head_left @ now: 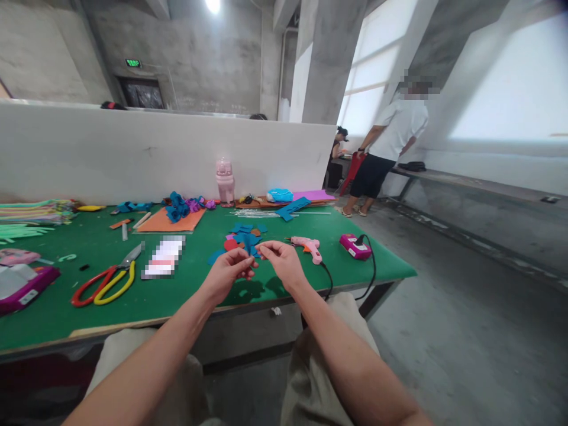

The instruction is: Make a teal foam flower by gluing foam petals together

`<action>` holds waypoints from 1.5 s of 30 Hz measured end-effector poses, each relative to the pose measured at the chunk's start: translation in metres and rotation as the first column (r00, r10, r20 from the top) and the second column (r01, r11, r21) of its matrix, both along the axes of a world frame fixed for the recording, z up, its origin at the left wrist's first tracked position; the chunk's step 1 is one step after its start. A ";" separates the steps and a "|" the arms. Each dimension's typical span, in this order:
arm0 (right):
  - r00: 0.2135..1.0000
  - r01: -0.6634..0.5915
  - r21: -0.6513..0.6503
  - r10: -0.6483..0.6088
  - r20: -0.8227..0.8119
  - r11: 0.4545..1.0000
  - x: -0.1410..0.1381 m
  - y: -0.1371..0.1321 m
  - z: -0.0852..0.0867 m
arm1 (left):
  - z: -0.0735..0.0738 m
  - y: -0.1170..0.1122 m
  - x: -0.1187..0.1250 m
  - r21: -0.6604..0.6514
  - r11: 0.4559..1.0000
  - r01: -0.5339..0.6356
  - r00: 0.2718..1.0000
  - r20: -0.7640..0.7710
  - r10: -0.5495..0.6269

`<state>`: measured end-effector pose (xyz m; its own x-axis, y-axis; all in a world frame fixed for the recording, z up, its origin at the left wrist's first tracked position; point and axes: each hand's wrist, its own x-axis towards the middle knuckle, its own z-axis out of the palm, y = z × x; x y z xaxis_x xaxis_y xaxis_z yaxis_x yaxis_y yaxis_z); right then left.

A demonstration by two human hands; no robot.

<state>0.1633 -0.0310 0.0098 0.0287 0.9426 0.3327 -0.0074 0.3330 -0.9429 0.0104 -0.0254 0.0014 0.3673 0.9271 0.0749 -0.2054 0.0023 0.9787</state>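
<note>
Above the green table, my left hand (pixel 229 272) pinches a small dark blue piece (pixel 248 244), which looks like felt or crepe paper. Close beside it, my right hand (pixel 284 263) has thumb and fingertips pressed together at the blue piece's right side. What the right fingertips hold, if anything, is too small to make out. Just behind the hands lies a loose pile of blue cut pieces (pixel 242 228) with a red round piece (pixel 231 244) among them. To the right of my right hand rests a pink glue gun (pixel 306 244) with a black cord.
Red-and-yellow-handled scissors (pixel 116 275) and a blurred white-and-red rectangle (pixel 164 258) lie at left. A purple power strip (pixel 355 247) sits near the right edge. A pink bottle (pixel 225 182) stands before the white partition (pixel 168 151). A person (pixel 390 136) stands beyond.
</note>
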 end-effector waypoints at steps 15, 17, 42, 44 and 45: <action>0.952 -0.172 -0.159 0.122 -0.280 0.972 0.004 0.003 -0.005 | 0.001 0.001 -0.001 -0.061 0.997 0.037 0.996 0.081 -0.032; 0.951 -0.153 -0.164 0.100 -0.292 0.974 0.004 0.004 -0.005 | 0.000 0.001 -0.001 -0.058 0.998 0.038 0.996 0.078 -0.033; 0.964 -0.105 -0.164 0.059 -0.261 0.981 0.002 0.002 -0.002 | -0.001 0.000 0.000 -0.050 0.997 0.053 0.997 0.063 -0.050; 0.965 -0.080 -0.136 0.043 -0.257 0.987 0.003 0.002 -0.003 | -0.001 -0.001 0.000 -0.047 0.998 0.050 0.997 0.060 -0.047; 0.967 -0.077 -0.128 0.042 -0.253 0.989 0.003 0.002 -0.004 | -0.001 -0.001 0.000 -0.048 0.998 0.049 0.997 0.061 -0.046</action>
